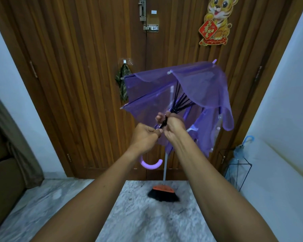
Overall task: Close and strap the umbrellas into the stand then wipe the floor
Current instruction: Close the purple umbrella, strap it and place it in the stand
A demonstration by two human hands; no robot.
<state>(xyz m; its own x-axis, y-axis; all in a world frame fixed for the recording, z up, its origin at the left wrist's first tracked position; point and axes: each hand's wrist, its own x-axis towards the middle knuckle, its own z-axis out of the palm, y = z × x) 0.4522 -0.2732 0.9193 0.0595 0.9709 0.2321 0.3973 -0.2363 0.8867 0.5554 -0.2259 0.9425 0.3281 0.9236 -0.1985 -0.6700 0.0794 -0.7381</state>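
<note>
A translucent purple umbrella [196, 88] is half open in front of the wooden door, its canopy tilted up to the right. My left hand [143, 135] grips the shaft just above the curved lilac handle [151, 164]. My right hand [171, 123] grips the black shaft at the runner, where the dark ribs meet. A black wire umbrella stand [238, 169] sits at the right wall with a closed pale blue umbrella [240, 151] in it.
A broom with an orange head and black bristles [164, 193] leans on the door below the umbrella. A cloth [122, 82] hangs from a door hook. A brown sofa [3, 175] stands at the left. The marble floor [147, 215] stretches beneath my arms.
</note>
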